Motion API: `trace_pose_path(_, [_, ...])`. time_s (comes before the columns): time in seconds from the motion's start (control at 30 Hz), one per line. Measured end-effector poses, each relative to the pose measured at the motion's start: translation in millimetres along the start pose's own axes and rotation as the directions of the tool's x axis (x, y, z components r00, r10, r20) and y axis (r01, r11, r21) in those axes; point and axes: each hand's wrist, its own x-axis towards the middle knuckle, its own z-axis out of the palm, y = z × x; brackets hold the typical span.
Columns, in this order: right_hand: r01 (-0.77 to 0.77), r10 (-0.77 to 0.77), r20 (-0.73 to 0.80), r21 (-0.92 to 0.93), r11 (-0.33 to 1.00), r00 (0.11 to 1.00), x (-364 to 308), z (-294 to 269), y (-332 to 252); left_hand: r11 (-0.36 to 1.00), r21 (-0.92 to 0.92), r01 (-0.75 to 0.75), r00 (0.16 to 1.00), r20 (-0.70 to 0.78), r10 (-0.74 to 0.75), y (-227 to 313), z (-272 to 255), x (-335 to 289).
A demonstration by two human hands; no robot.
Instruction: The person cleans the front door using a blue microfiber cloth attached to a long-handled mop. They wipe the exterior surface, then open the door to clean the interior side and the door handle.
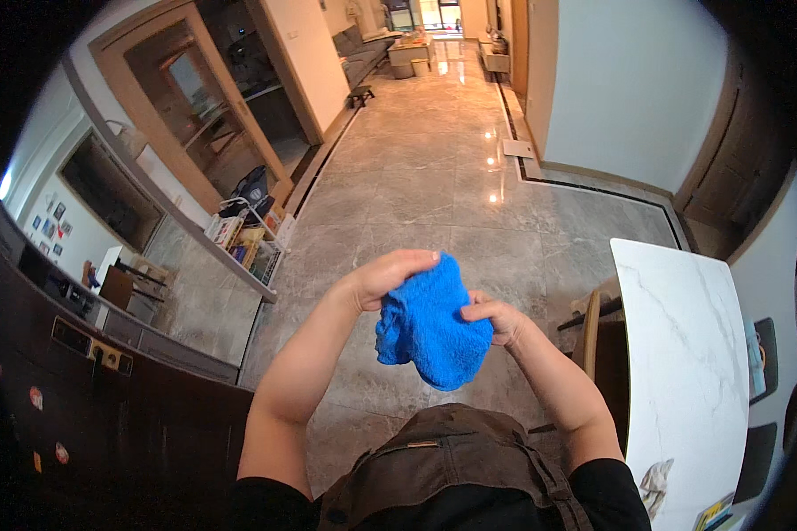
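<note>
I see the blue cloth (441, 332) in the middle of the frame. My left hand (390, 278) pinches its top and my right hand (498, 319) grips its right side, probably so it won't drop.

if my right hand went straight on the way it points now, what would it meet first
The blue cloth, whose edge the right hand holds. Beyond that, perhaps the left hand, though depth is unclear in this single view.
</note>
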Motion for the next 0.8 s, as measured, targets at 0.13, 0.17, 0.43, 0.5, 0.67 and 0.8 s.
trace_pose_path(0.13, [0.070, -0.064, -0.033, 0.251, 0.966, 0.997, 1, 17, -20, 0.817, -0.576, 0.025, 0.958, 0.247, 0.145, -33, -24, 1])
trace_pose_path(0.17, [0.056, -0.048, -0.031, 0.337, 0.940, 0.998, 2, 20, -27, 0.817, -0.577, -0.012, 0.971, 0.188, 0.147, -53, -26, 2])
trace_pose_path(0.43, [0.099, -0.177, -0.235, -0.309, 0.946, 0.956, -11, 1, -50, 0.896, -0.371, -0.243, 0.947, -0.290, 0.137, -72, 0, 6])
trace_pose_path(0.5, [-0.031, -0.146, -0.325, -0.483, 0.875, 0.934, -23, -8, -64, 0.878, -0.382, -0.288, 0.940, -0.289, 0.183, -65, -14, 0])
trace_pose_path(0.67, [-0.230, -0.061, -0.378, -0.675, 0.701, 0.924, -44, -49, -86, 0.868, -0.423, -0.260, 0.956, -0.239, 0.170, -51, -22, -11])
trace_pose_path(0.8, [0.447, -0.481, -0.185, -0.197, 0.873, 0.857, -54, -53, -105, 0.827, -0.483, -0.288, 0.951, -0.242, 0.190, -49, -16, -9])
